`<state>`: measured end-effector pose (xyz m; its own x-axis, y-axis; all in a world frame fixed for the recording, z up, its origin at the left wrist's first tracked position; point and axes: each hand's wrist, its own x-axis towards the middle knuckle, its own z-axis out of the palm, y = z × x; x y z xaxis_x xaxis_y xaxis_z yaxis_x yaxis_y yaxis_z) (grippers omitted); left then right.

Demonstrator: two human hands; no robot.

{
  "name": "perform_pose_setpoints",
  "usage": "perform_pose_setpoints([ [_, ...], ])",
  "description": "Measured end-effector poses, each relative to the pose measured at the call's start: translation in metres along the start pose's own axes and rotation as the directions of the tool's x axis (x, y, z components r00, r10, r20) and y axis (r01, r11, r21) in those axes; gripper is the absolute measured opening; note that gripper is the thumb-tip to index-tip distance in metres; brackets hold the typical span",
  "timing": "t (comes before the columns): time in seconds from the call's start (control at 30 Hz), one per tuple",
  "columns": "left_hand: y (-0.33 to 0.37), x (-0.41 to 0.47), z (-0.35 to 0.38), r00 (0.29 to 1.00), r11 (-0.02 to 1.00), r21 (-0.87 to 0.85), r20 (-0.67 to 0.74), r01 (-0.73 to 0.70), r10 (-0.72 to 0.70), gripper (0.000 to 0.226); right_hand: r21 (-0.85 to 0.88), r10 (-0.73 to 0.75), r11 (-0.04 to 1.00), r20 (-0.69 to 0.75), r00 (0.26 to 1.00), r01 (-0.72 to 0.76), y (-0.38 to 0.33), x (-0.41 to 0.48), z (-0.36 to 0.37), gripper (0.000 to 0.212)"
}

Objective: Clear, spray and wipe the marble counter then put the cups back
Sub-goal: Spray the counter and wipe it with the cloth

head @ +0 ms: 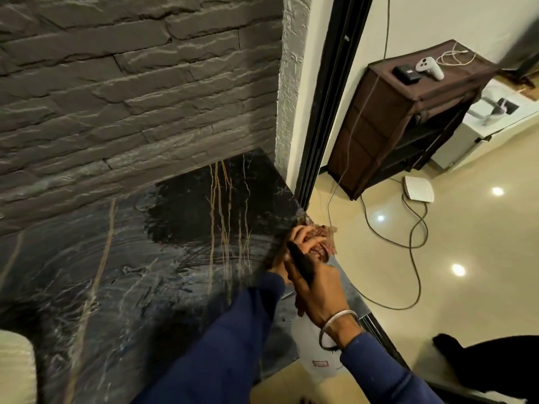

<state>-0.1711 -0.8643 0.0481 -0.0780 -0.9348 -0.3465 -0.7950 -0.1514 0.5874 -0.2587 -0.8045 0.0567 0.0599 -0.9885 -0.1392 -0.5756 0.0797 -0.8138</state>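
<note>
Counter [175, 258] cleared and sprayed, wet streaks lower left, dry patch at centre. My left hand [294, 243] grips the cloth [325, 234] at the counter's right edge; right hand [318, 284] grips the spray bottle [313, 339]. Wiping part-done, I judge; cups out of frame, not yet returned.

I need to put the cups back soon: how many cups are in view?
0. None stand on the marble counter, on the brown cabinet or on the floor; some may sit outside the frame.
</note>
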Motion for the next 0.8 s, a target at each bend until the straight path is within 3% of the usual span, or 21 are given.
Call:
perform_pose_setpoints([
  [0.1,0.034,-0.042,-0.067,0.992,0.989,0.083,0.006,-0.123,0.123,0.055,0.056,0.044,0.997,0.075,0.996,-0.049,0.0,-0.006,-0.01,0.035],
  [0.17,-0.064,0.021,-0.003,0.957,0.975,0.212,-0.267,-0.058,0.115,0.05,0.008,-0.011,1.0,0.089,0.996,0.01,-0.001,-0.011,-0.012,0.043],
  [0.2,-0.098,0.024,0.005,0.944,0.992,0.122,-0.327,0.007,0.034,0.049,-0.004,-0.029,1.0,0.103,0.994,0.029,-0.001,-0.013,-0.013,0.046],
  [0.27,-0.161,0.021,0.008,0.869,0.978,0.141,-0.491,0.151,-0.064,0.049,0.053,-0.006,0.999,0.142,0.99,-0.002,-0.001,-0.017,-0.015,0.044],
  [0.33,-0.196,0.002,-0.004,0.74,0.925,-0.016,-0.595,0.379,-0.313,0.053,0.069,0.024,0.997,0.18,0.983,-0.037,0.001,-0.023,-0.017,0.041],
  [0.4,-0.217,-0.013,-0.006,0.598,0.844,-0.129,-0.65,0.52,-0.468,0.05,0.037,0.03,0.999,0.197,0.98,-0.038,0.007,-0.031,-0.02,0.041],
  [0.43,-0.217,-0.017,-0.003,0.59,0.833,-0.164,-0.634,0.528,-0.499,0.049,0.015,0.033,0.999,0.197,0.98,-0.037,0.012,-0.034,-0.021,0.042],
  [0.5,-0.208,-0.022,0.013,0.602,0.845,-0.168,-0.632,0.508,-0.488,0.048,-0.002,0.041,0.999,0.221,0.974,-0.042,0.018,-0.04,-0.024,0.042],
  [0.6,-0.181,-0.019,0.043,0.705,0.908,-0.085,-0.603,0.41,-0.374,0.049,0.015,0.048,0.998,0.232,0.972,-0.053,0.022,-0.049,-0.034,0.045],
  [0.73,-0.114,0.008,0.089,0.9,0.996,0.017,-0.43,0.087,-0.071,0.049,0.027,0.041,0.999,0.159,0.986,-0.046,0.033,-0.056,-0.049,0.059],
  [0.8,-0.081,0.028,0.111,0.952,0.988,0.091,-0.27,-0.125,0.145,0.051,0.014,0.011,1.0,0.156,0.988,-0.014,0.037,-0.057,-0.055,0.056],
])
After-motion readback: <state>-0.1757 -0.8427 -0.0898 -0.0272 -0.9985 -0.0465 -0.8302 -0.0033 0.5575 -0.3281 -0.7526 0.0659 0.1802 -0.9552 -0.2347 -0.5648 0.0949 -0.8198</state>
